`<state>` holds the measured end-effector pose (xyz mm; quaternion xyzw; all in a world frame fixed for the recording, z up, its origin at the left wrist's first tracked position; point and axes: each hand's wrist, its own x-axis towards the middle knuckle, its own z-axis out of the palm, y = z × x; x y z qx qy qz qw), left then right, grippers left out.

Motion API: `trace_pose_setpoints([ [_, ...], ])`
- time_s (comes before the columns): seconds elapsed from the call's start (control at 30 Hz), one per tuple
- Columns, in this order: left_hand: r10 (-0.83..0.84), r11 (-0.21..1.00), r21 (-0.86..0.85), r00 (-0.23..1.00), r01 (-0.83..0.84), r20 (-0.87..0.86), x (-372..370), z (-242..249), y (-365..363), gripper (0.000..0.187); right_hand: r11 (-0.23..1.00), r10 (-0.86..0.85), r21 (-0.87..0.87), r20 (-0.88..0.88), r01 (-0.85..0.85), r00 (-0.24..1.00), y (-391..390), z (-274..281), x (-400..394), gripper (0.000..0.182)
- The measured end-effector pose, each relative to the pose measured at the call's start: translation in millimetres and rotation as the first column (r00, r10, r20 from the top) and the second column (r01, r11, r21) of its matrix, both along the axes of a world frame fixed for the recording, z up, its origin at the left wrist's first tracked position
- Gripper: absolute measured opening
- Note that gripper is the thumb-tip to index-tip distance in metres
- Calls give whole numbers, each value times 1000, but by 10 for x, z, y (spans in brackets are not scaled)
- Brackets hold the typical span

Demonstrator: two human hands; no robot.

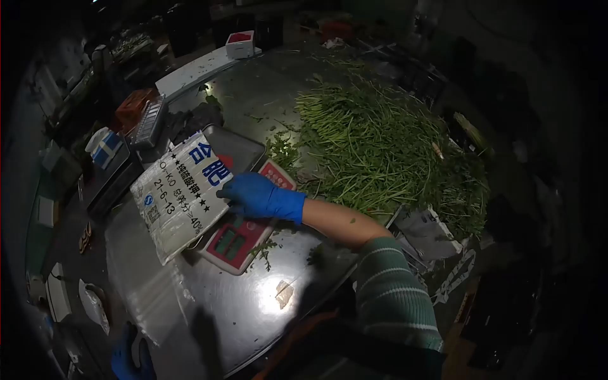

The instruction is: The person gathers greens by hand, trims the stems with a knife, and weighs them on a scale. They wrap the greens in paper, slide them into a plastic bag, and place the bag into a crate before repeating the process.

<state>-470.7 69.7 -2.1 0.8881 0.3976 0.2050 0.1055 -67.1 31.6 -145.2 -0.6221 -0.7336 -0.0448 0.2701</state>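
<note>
My right hand (pixel 258 196), in a blue glove, reaches in from the right and grips the edge of a folded white sack (pixel 178 196) with blue and black print. The sack lies at a slant across a red and white digital scale (pixel 232 246), hiding part of its metal pan (pixel 237 147). In the lower left corner my left hand (pixel 133 356), also blue-gloved, is partly in view, its thumb and fingers apart with nothing between them. Beside it, clear plastic sheets or bags (pixel 136 272) lie on the metal table (pixel 259 304).
A large heap of leafy green stalks (pixel 380 152) covers the table's right side. At the left are a black tray (pixel 111 183), a blue and white packet (pixel 103 147) and an orange crate (pixel 135 106). A white box (pixel 240 44) stands at the back.
</note>
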Motion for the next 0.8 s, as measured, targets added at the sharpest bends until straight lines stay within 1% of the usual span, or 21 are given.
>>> trace_pose_setpoints([
  [0.03,-93,995,36,996,93,-17,394,-26,-38,38,1000,-25,-6,0,25,1000,-162,-18,342,42],
  [0.07,-177,983,43,984,178,-31,806,-55,-112,38,1000,-21,-6,1,21,1000,-319,-43,722,42],
  [0.13,-321,946,19,945,323,-62,1635,-134,-288,39,959,-157,-227,67,168,985,-558,-99,1574,46],
  [0.17,-386,922,-13,920,386,-69,2062,-206,-386,39,941,-207,-265,39,210,978,-632,-219,2050,48],
  [0.2,-438,899,-48,896,435,-75,2466,-284,-476,40,921,-258,-300,8,248,966,-654,-299,2475,50],
  [0.23,-490,871,-97,868,482,-85,2860,-362,-564,40,928,-242,-295,-8,229,970,-656,-388,2863,50],
  [0.3,-539,840,-148,835,523,-112,3471,-481,-725,41,854,-363,-390,26,344,931,-678,-489,3446,56],
  [0.33,-596,799,-182,796,574,-107,3736,-552,-774,42,857,-349,-397,23,329,937,-643,-535,3670,56],
  [0.37,-583,808,-185,806,559,-108,3928,-551,-797,42,838,-338,-439,49,324,940,-553,-584,3865,58],
  [0.4,-578,793,-283,813,539,-72,4099,-556,-822,41,819,-323,-479,70,316,944,-458,-661,4046,61],
  [0.43,-566,770,-381,823,512,-39,4241,-575,-842,39,826,-300,-482,59,291,952,-357,-749,4215,61],
  [0.47,-544,783,-390,837,485,-51,4381,-624,-850,39,842,-327,-421,99,337,940,-249,-856,4370,67],
  [0.5,-528,770,-425,849,476,-6,4528,-690,-837,38,853,-356,-358,133,379,925,-166,-886,4474,73],
  [0.53,-512,755,-457,858,471,40,4674,-756,-811,37,806,-378,-421,175,416,909,-96,-889,4624,80],
  [0.57,-494,763,-465,869,450,30,4826,-808,-797,37,813,-359,-428,163,394,919,-64,-945,4777,80],
  [0.63,-454,643,-659,887,389,80,5127,-901,-761,34,704,-535,-375,279,603,798,-64,-1092,5006,75],
  [0.67,-445,647,-666,893,373,68,5267,-1004,-704,34,710,-526,-384,268,590,807,-93,-1081,5035,75],
  [0.7,-431,653,-652,897,386,99,5400,-1133,-628,32,681,-426,-524,285,511,859,-151,-969,5028,79],
  [0.73,-418,659,-636,899,401,134,5536,-1231,-558,31,628,-318,-650,288,428,903,-208,-851,5012,84],
  [0.77,-437,656,-625,888,424,143,5696,-1271,-504,35,630,-265,-695,226,346,937,-307,-796,4948,88],
  [0.8,-459,649,-615,875,447,153,5863,-1313,-466,39,625,-259,-704,218,336,941,-416,-757,4905,88],
])
